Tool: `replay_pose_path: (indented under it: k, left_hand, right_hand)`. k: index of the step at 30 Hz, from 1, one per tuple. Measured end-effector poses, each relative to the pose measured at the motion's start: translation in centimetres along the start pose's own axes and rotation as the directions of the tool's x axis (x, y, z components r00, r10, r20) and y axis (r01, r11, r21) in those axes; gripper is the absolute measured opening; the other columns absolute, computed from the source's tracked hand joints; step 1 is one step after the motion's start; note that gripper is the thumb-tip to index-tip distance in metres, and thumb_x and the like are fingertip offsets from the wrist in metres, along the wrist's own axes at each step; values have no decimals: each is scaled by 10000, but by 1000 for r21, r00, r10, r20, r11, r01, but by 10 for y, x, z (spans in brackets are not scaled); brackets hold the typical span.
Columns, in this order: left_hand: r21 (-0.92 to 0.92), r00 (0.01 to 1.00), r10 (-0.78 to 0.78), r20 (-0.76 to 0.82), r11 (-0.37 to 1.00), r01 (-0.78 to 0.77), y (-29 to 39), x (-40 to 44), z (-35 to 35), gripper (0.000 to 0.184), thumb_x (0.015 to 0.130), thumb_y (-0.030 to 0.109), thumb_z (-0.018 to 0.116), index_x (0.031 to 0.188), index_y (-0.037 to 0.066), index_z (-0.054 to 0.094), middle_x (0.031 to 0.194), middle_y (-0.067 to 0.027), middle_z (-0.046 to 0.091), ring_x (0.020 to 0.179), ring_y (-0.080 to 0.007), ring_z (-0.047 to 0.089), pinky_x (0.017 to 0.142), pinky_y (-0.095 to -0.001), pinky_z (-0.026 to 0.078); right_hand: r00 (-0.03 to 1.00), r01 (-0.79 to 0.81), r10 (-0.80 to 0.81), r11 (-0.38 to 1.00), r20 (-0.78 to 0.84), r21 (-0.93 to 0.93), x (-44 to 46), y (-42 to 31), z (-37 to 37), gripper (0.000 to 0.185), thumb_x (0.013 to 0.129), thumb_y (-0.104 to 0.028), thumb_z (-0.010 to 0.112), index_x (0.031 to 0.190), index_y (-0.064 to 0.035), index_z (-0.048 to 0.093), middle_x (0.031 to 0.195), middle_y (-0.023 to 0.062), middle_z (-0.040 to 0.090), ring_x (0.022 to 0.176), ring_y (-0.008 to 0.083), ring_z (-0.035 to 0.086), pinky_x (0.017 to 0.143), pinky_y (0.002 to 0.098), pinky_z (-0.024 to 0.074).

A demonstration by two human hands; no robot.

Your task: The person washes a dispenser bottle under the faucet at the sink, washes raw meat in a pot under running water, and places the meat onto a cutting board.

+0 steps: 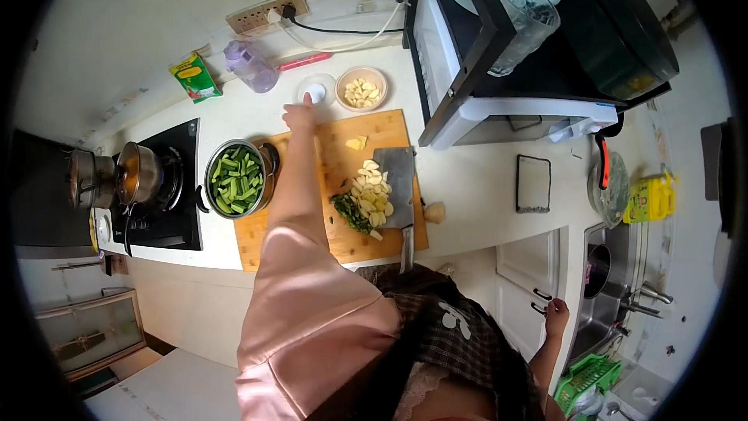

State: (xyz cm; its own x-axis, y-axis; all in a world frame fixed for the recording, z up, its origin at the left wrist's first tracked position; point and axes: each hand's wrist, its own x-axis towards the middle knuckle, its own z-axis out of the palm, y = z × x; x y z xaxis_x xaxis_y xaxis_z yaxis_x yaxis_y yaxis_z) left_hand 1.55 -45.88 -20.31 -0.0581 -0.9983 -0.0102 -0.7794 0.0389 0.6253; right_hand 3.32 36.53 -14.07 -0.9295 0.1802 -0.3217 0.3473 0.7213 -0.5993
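Observation:
My left hand (298, 114) reaches over the back of the wooden cutting board (315, 174), one finger stretched toward a small clear dish of white stuff (312, 94). It holds nothing I can see; whether the fingertip touches the dish, I cannot tell. Beside that dish stands a bowl of peeled garlic cloves (361, 87). Sliced pale pieces (372, 187) and chopped greens (354, 214) lie on the board, next to a cleaver (395, 183) with its handle over the front edge. My right hand (555, 314) hangs low at the right near the cabinet handles, fingers curled in.
A pot of cut green vegetables (234, 179) stands at the board's left. Pans (139, 173) sit on the black stove (175, 218). A purple bottle (251, 67) and green packet (195, 78) stand by the wall. A black rack (467, 54) and sink (604, 273) are rightward.

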Motion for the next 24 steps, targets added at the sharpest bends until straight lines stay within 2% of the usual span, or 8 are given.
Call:
replay_pose_path:
  k: [1,2,4,6,9,16,18,24]
  left_hand:
    - [242,921,148,-359,968,-61,0,-4,8,559,801,472,530,837,-85,572,719,-213,607,719,-321,610,661,-390,480]
    - [243,922,146,-359,968,-59,-1,-6,14,559,801,472,530,837,-85,572,719,-213,607,719,-321,610,661,-390,480]
    - [-191,963,265,-43,944,-269,8,-19,13,486,761,408,594,839,-72,583,744,-213,615,814,-333,598,711,-404,463]
    - [-222,869,179,462,972,-83,20,-34,21,389,745,303,614,865,-63,565,716,-184,616,691,-300,612,620,-369,478]
    - [-417,844,88,530,893,168,29,-52,24,256,750,193,590,833,-42,529,655,-147,599,551,-238,591,500,-313,465]
    - [-755,942,-97,320,574,316,16,-32,-8,155,748,118,586,770,9,478,652,-87,559,522,-159,555,475,-269,483]
    - [-906,951,-160,263,298,301,4,-23,-15,147,742,96,585,765,26,458,672,-66,532,517,-160,534,480,-260,487]
    - [-782,895,-318,313,447,433,-10,-8,-15,172,753,170,574,722,91,424,667,-31,511,537,-129,483,456,-269,428]
  right_hand:
    - [1000,-7,7,1000,-5,24,0,-1,-2,174,795,-66,559,943,26,556,787,100,597,629,163,587,534,269,467]
    - [1000,-6,6,1000,-3,22,1,-4,-5,174,795,-66,559,943,26,556,787,100,597,629,163,587,534,269,467]
    - [996,-2,-10,992,-93,-128,-1,-19,-9,174,792,-53,551,940,39,554,783,105,595,630,168,585,551,276,477]
    - [996,-6,-1,996,-89,-88,7,-9,-11,173,792,-52,550,939,40,554,781,104,595,629,172,585,561,283,482]
    - [997,22,-25,999,-77,-50,14,-9,-9,176,793,-58,553,941,37,554,793,104,597,631,169,586,542,275,474]
    - [1000,5,-5,998,1,-68,19,-21,1,187,795,-86,544,949,20,547,804,97,592,620,143,594,472,242,441]
    - [1000,24,-22,994,15,-111,25,-12,3,179,794,-84,542,937,24,547,789,100,593,606,141,593,466,244,441]
    - [997,-17,23,996,72,-88,31,2,17,159,794,-75,541,924,17,548,751,102,592,574,142,588,409,239,419]
